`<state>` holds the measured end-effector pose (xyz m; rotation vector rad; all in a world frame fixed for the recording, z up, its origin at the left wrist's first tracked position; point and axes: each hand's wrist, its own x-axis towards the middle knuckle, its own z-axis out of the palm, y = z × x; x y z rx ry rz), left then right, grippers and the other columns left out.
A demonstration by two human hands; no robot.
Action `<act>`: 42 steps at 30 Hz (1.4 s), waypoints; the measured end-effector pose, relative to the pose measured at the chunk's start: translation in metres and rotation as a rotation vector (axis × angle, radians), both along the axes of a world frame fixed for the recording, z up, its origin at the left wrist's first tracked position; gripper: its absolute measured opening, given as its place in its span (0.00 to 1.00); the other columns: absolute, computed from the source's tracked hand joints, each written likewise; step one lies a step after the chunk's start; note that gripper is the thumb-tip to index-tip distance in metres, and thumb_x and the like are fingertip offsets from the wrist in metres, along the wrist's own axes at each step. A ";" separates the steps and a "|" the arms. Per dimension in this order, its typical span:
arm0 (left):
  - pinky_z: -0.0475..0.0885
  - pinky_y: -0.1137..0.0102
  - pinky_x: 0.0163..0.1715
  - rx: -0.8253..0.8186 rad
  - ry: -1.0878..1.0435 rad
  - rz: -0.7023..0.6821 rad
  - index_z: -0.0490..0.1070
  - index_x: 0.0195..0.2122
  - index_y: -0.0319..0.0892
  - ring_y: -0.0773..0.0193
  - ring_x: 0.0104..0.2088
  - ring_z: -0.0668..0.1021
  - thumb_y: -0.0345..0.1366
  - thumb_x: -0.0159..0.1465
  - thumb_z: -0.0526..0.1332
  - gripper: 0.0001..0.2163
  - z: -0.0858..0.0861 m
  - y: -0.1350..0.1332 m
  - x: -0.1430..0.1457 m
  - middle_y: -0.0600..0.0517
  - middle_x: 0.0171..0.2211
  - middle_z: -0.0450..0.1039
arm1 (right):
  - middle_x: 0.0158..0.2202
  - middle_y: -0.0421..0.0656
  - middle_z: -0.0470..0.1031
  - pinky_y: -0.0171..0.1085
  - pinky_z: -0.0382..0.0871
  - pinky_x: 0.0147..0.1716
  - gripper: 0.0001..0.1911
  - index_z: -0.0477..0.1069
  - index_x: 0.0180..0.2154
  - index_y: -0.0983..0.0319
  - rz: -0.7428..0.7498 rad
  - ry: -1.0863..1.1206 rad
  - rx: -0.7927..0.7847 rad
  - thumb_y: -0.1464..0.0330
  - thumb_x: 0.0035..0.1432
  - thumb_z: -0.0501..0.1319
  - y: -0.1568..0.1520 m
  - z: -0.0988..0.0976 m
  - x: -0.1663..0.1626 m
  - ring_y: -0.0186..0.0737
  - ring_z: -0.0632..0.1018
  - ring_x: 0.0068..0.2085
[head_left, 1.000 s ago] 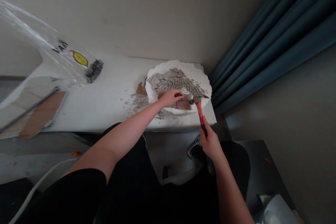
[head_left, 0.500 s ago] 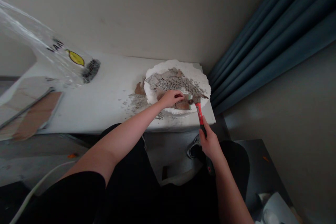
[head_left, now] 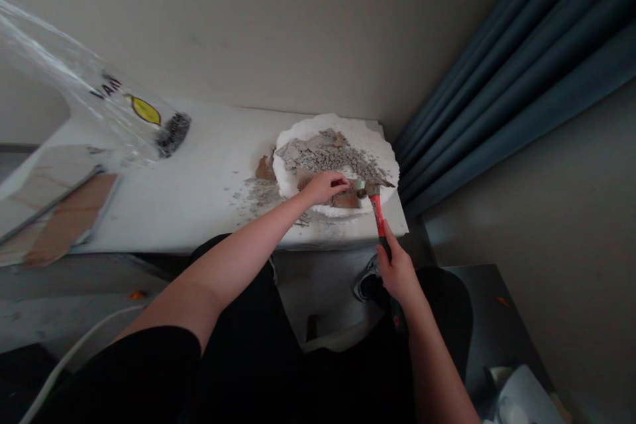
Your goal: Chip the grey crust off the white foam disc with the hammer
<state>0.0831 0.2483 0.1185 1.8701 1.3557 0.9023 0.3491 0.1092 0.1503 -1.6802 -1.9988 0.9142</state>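
Observation:
My right hand [head_left: 396, 270] is wrapped round the black grip of a claw hammer [head_left: 376, 212] with a red shaft. Its metal head lies low over the right part of a white, rough-edged slab [head_left: 385, 146], beside a brown flat piece [head_left: 348, 199] with a greenish strip at its end. My left hand [head_left: 325, 187] rests over this piece with its fingers curled in; whatever they hold is hidden. Grey crumbled rubble [head_left: 328, 154] covers much of the slab behind my left hand.
The slab lies on a white table [head_left: 199, 192] against the wall. Another brown fragment [head_left: 265, 167] and grey crumbs are left of it. A clear plastic bag [head_left: 134, 106] and a brown board [head_left: 74, 218] are farther left. A blue curtain [head_left: 497, 73] hangs at the right.

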 end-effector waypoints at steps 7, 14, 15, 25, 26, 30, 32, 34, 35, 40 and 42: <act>0.69 0.68 0.40 0.042 0.031 0.003 0.79 0.38 0.42 0.62 0.34 0.77 0.41 0.64 0.62 0.10 -0.004 -0.001 0.001 0.51 0.34 0.80 | 0.34 0.47 0.79 0.41 0.73 0.35 0.34 0.47 0.72 0.61 0.002 -0.004 0.010 0.63 0.67 0.49 0.002 0.001 0.000 0.45 0.80 0.32; 0.70 0.67 0.41 0.078 0.083 0.036 0.77 0.42 0.42 0.61 0.35 0.78 0.40 0.63 0.64 0.10 -0.008 -0.002 0.004 0.50 0.34 0.79 | 0.52 0.52 0.78 0.43 0.73 0.45 0.34 0.48 0.72 0.60 0.020 0.019 0.113 0.62 0.68 0.49 -0.005 0.032 -0.008 0.49 0.81 0.45; 0.70 0.67 0.41 0.078 0.080 0.048 0.76 0.44 0.42 0.62 0.35 0.78 0.39 0.62 0.65 0.11 -0.009 -0.003 0.004 0.50 0.35 0.80 | 0.53 0.52 0.77 0.42 0.73 0.45 0.34 0.47 0.72 0.59 0.032 0.021 0.136 0.62 0.68 0.49 -0.005 0.038 -0.010 0.49 0.81 0.46; 0.70 0.69 0.38 0.039 -0.059 0.061 0.64 0.54 0.43 0.64 0.33 0.79 0.38 0.59 0.67 0.22 -0.012 -0.006 0.007 0.53 0.33 0.78 | 0.47 0.51 0.80 0.41 0.72 0.39 0.34 0.46 0.72 0.58 0.095 -0.159 0.192 0.65 0.68 0.48 0.003 0.054 -0.026 0.50 0.82 0.40; 0.70 0.69 0.38 0.036 -0.068 0.056 0.64 0.53 0.43 0.64 0.33 0.78 0.37 0.59 0.67 0.22 -0.011 -0.006 0.007 0.54 0.33 0.78 | 0.44 0.51 0.81 0.41 0.72 0.38 0.34 0.46 0.72 0.58 0.100 -0.183 0.188 0.65 0.68 0.48 0.003 0.054 -0.026 0.51 0.82 0.38; 0.69 0.70 0.38 0.022 -0.099 0.033 0.64 0.52 0.43 0.64 0.33 0.78 0.35 0.57 0.67 0.22 -0.011 -0.006 0.006 0.54 0.32 0.77 | 0.37 0.49 0.82 0.42 0.72 0.36 0.33 0.47 0.72 0.58 0.140 -0.258 0.146 0.66 0.67 0.48 0.003 0.055 -0.027 0.51 0.81 0.35; 0.69 0.70 0.37 0.045 -0.077 0.041 0.64 0.52 0.43 0.65 0.32 0.78 0.35 0.57 0.67 0.22 -0.012 -0.006 0.006 0.55 0.32 0.77 | 0.37 0.49 0.82 0.41 0.71 0.36 0.34 0.46 0.72 0.58 0.136 -0.252 0.164 0.66 0.67 0.48 0.003 0.055 -0.027 0.50 0.81 0.35; 0.69 0.70 0.37 0.057 -0.055 0.048 0.64 0.53 0.43 0.65 0.32 0.78 0.35 0.57 0.66 0.22 -0.014 -0.005 0.006 0.55 0.32 0.76 | 0.37 0.49 0.82 0.42 0.71 0.37 0.34 0.45 0.72 0.59 0.134 -0.256 0.173 0.67 0.67 0.48 0.003 0.053 -0.028 0.51 0.81 0.34; 0.69 0.70 0.37 0.054 -0.047 0.050 0.64 0.53 0.43 0.65 0.32 0.78 0.35 0.57 0.66 0.22 -0.015 -0.005 0.006 0.55 0.32 0.77 | 0.36 0.49 0.82 0.42 0.71 0.37 0.34 0.46 0.72 0.59 0.137 -0.268 0.169 0.67 0.67 0.48 0.003 0.053 -0.029 0.51 0.81 0.34; 0.70 0.69 0.37 0.053 0.003 0.054 0.64 0.54 0.43 0.64 0.32 0.78 0.34 0.58 0.65 0.22 -0.015 -0.005 0.006 0.54 0.32 0.77 | 0.36 0.49 0.82 0.41 0.71 0.36 0.34 0.45 0.72 0.59 0.140 -0.301 0.162 0.66 0.68 0.48 0.005 0.051 -0.030 0.51 0.81 0.34; 0.71 0.67 0.39 0.061 0.021 0.061 0.64 0.55 0.43 0.63 0.34 0.78 0.34 0.57 0.66 0.24 -0.013 -0.006 0.006 0.53 0.34 0.77 | 0.37 0.49 0.82 0.41 0.70 0.36 0.34 0.44 0.72 0.59 0.132 -0.303 0.166 0.66 0.68 0.47 0.006 0.050 -0.030 0.51 0.81 0.35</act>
